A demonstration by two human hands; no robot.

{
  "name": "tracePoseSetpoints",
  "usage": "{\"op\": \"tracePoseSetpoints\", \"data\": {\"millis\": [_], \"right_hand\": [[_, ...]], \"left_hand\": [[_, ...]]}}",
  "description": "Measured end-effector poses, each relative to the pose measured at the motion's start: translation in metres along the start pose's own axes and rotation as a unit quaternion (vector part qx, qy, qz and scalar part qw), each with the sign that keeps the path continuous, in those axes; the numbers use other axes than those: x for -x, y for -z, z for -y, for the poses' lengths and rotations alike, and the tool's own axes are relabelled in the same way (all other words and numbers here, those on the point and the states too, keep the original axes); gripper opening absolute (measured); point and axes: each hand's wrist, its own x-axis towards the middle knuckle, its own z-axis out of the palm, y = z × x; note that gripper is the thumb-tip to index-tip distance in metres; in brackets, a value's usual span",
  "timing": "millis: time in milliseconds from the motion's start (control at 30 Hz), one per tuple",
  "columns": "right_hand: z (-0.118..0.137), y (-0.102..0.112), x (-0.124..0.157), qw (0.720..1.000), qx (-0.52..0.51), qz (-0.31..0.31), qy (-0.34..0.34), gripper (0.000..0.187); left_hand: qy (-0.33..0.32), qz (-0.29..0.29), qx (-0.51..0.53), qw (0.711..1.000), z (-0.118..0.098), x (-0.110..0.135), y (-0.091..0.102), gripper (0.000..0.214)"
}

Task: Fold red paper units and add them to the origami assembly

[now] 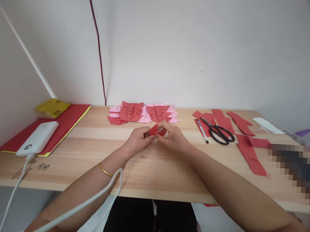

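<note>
Both hands meet over the middle of the wooden table (151, 171). My left hand (138, 139) and my right hand (171, 137) pinch a small folded piece of red paper (156, 130) between their fingertips, fingers closed on it. A gold bangle (104, 169) circles my left wrist. Just behind the hands lies a row of folded red and pink paper pieces (142, 112).
Black scissors (219, 132) and a pen (202, 131) lie on red paper strips (249, 149) at the right. At the left, a white power bank (38, 138) with a cable rests on red and yellow sheets (68, 120), beside a yellow pack (52, 107). A pixelated patch covers the right edge.
</note>
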Motion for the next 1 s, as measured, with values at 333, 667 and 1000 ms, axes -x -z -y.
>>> {"op": "tracePoseSetpoints", "data": {"millis": [333,667,1000], "right_hand": [[-0.0019,0.0005,0.0005,1.0,-0.002,-0.004,0.004,0.024],[-0.0036,0.0011,-0.0005,1.0,0.007,-0.009,-0.006,0.015],[-0.0047,0.0001,-0.0006,0.995,-0.088,-0.006,-0.056,0.013]], "left_hand": [[-0.002,-0.007,0.005,1.0,0.0003,-0.0002,-0.0006,0.019],[0.002,-0.013,0.046,0.999,-0.0014,-0.0002,0.0002,0.021],[0.026,-0.005,0.173,0.985,-0.0009,-0.0007,0.0008,0.021]]}}
